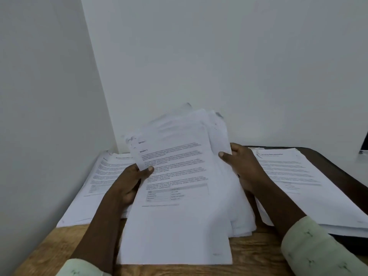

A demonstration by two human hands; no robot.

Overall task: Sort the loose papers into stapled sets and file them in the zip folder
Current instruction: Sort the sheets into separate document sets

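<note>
Papers (179, 186) in your hands, left (129, 182) and right (243, 168) both closed on the side edges, are light, floppy and slide-prone, so pinch mid-edge firmly.

I see a wooden table (256, 253) pushed into a corner of plain white walls (219, 56).

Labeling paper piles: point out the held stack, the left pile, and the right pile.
held stack (175, 176): head view, printed top sheet.
left pile (103, 172): head view, text block of top page.
right pile (288, 172): head view, text area of top page.
</note>
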